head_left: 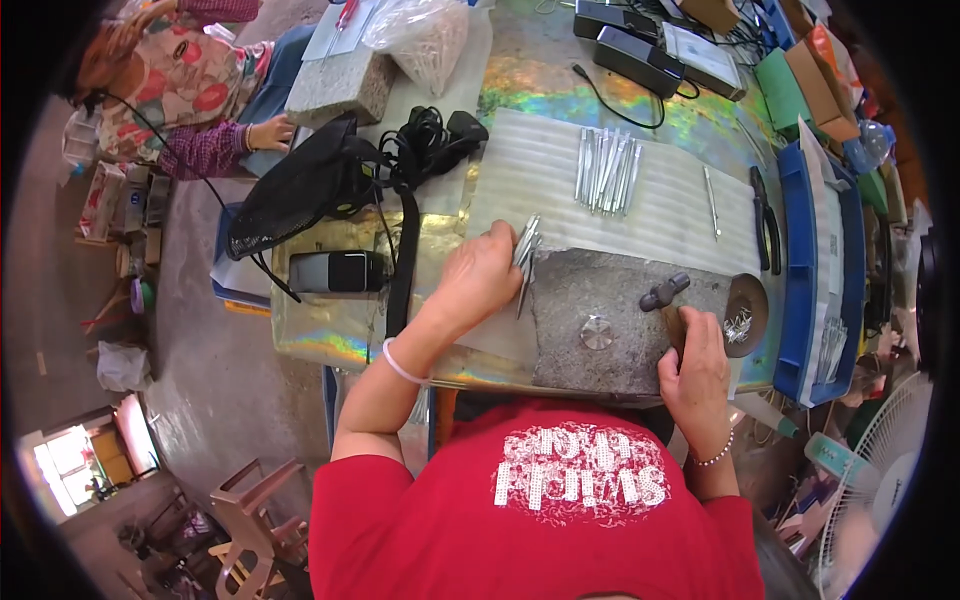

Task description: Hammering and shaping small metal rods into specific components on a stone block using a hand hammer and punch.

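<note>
My left hand (482, 268) is closed around a small bundle of thin silvery metal rods (527, 248) at the left edge of a grey stone slab (568, 345). In my right hand (698, 362) is a hammer, gripped by its short wooden handle; the dark hammer head (664, 291) rests over the slab's right part. Between the hands, a round shiny metal disc (597, 333) lies on the slab. Beyond, a pile of similar silvery rods (608, 190) and one separate rod (712, 205) lie on a white foam sheet (520, 150).
At right are a round brown dish (758, 300) of small silvery pieces, black-handled pliers (765, 225) and a blue tray (797, 300). To the left lie a black bag (300, 195), a cable and a dark device (340, 271). Another person (190, 90) sits far left; a fan (880, 480) stands lower right.
</note>
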